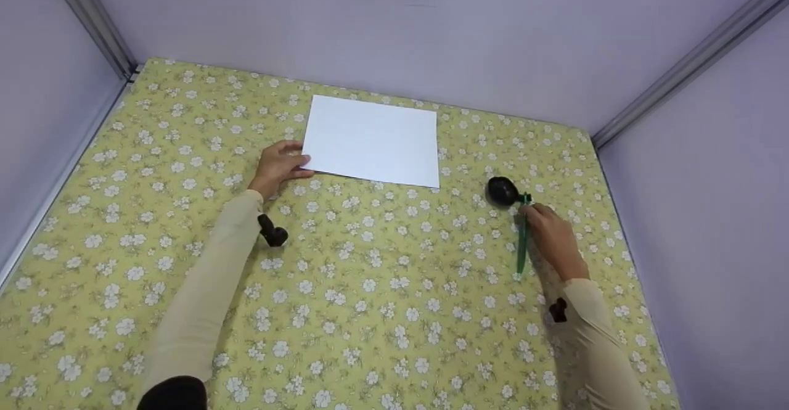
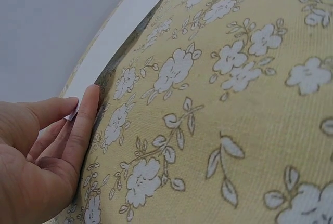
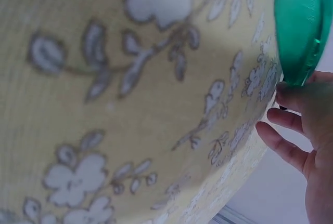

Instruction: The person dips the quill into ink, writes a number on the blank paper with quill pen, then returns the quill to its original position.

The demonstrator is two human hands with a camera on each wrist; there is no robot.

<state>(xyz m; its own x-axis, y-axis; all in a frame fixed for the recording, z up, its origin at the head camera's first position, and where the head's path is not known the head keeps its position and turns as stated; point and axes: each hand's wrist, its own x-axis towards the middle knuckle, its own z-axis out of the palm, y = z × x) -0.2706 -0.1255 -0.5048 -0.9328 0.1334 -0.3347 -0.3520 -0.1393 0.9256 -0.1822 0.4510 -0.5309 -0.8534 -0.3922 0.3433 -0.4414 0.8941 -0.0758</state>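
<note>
My left hand [image 1: 278, 166] pinches the near left corner of a white sheet [image 1: 373, 142], thumb on top and fingers beneath. In the left wrist view the sheet [image 2: 122, 26] stretches away, with a dark shadow under its near edge. Over to the right, my right hand [image 1: 555, 237] pinches a glossy green strip [image 1: 522, 246] close to a black, rounded, balloon-like thing [image 1: 502, 192]. The strip's loose end points towards me. Seen from the right wrist, the strip [image 3: 302, 26] looks wide and leaf-shaped, and the black thing is hidden there.
A yellow cloth with white flowers [image 1: 370, 287] covers the table. Pale walls stand at the back [image 1: 394, 34], left and right, with grey metal posts [image 1: 92, 21] in the corners. Small black devices [image 1: 272, 231] sit at both wrists.
</note>
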